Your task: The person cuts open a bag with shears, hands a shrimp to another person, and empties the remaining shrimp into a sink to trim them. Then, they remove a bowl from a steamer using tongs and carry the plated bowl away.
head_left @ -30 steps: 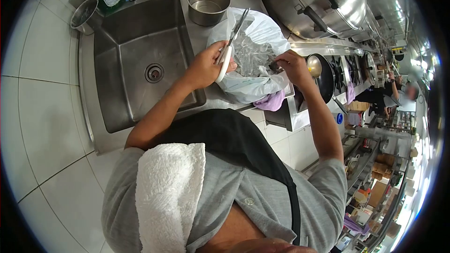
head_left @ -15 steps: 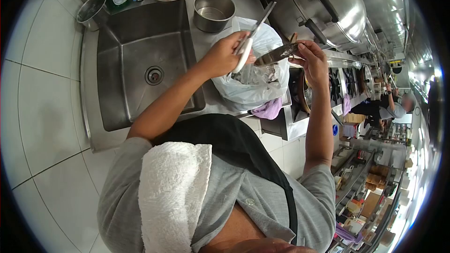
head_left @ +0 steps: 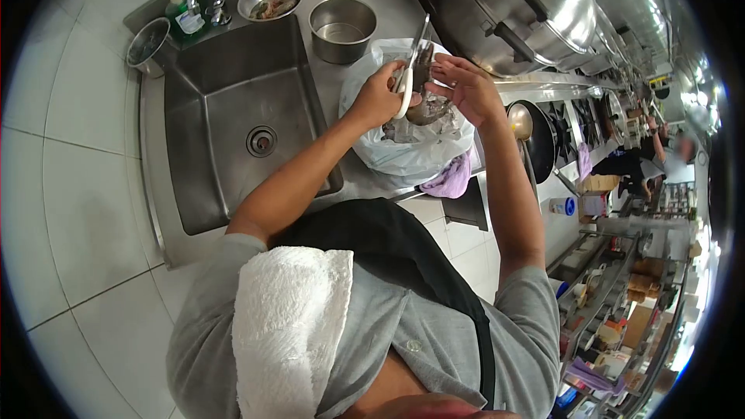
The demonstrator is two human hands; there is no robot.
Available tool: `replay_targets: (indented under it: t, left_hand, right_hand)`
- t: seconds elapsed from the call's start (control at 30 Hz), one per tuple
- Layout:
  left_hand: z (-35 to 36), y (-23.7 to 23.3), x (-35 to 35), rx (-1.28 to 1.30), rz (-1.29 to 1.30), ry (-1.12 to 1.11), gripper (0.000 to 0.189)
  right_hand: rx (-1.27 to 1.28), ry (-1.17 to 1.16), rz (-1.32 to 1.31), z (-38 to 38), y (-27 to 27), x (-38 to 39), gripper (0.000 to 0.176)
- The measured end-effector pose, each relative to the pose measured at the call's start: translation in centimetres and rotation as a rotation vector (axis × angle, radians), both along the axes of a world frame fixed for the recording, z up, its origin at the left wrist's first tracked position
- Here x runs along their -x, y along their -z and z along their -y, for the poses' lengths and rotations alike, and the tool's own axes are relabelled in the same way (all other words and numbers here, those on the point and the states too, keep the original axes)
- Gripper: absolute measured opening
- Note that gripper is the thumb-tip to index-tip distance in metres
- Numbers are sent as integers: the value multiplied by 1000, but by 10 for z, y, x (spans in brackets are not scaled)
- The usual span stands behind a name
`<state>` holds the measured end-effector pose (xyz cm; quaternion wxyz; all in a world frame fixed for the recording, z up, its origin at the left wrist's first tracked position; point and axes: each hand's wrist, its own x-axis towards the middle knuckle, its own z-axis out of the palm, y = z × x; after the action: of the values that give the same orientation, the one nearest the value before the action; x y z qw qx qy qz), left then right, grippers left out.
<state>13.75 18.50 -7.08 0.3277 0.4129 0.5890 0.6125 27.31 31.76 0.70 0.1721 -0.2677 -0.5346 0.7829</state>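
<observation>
My left hand [head_left: 379, 98] is closed round the white handles of a pair of scissors [head_left: 406, 91], whose metal blades point up and away from me. Close beside the blades is a dark, shiny prawn [head_left: 422, 70], held at the fingers of my right hand [head_left: 469, 87]; part of it is hidden by the scissors and fingers. Both hands are over a white plastic bag [head_left: 363, 140] standing open on the counter. Inside the bag lie greyish, wet-looking pieces that I cannot make out clearly.
Left of the bag is a steel sink [head_left: 225, 132] with a tap [head_left: 203, 0]. Behind stand a bowl of prawns [head_left: 272, 5] and a steel pot [head_left: 341, 31]. A large lidded pot [head_left: 504, 15], a wok [head_left: 542, 140] and a purple cloth [head_left: 448, 178] are rightward. Another person [head_left: 660, 159] stands farther off.
My right hand has moved left and in toward the scissors, bringing the prawn from nearly level to upright beside the blades. The scissors have turned more upright in my left hand.
</observation>
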Motion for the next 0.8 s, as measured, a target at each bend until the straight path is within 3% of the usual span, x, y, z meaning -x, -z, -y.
replay_targets:
  t: [0.17, 0.3, 0.4, 0.47, 0.53, 0.6, 0.63, 0.67, 0.7, 0.8]
  left_hand:
    - [-4, -5, -5, 58, 16, -28, 66]
    - [-6, 2, 0, -33, 206, 12, 60]
    - [-5, -20, 3, -86, 378, 13, 65]
    - [-3, -34, 2, -85, 385, -32, 64]
    - [-8, -46, -5, -98, 404, -84, 63]
    - [-10, -42, -11, -197, 452, -89, 57]
    - [-9, -48, -16, -151, 415, -83, 47]
    - [-7, -57, -23, -180, 523, -5, 37]
    - [-16, -49, -20, -170, 546, 34, 31]
    - [-16, -66, -29, -122, 565, 47, 37]
  right_hand:
    - [-3, 100, -48, 2, -3, -19, 38]
    - [-464, 475, 65, 14, -9, -57, 34]
    - [-1052, 451, 198, 44, 2, -73, 33]
    - [-1411, 336, 83, 71, 8, -62, 39]
    - [-1564, 317, 274, 99, 3, -48, 48]
    - [-1580, 298, 278, 97, 15, -38, 58]
    - [-1560, 387, 197, 87, 29, -37, 57]
    - [-1473, 300, 254, 76, 33, -38, 56]
    - [-1589, 478, 162, 79, 22, -40, 55]
    - [-1531, 561, 186, 74, 20, -43, 45]
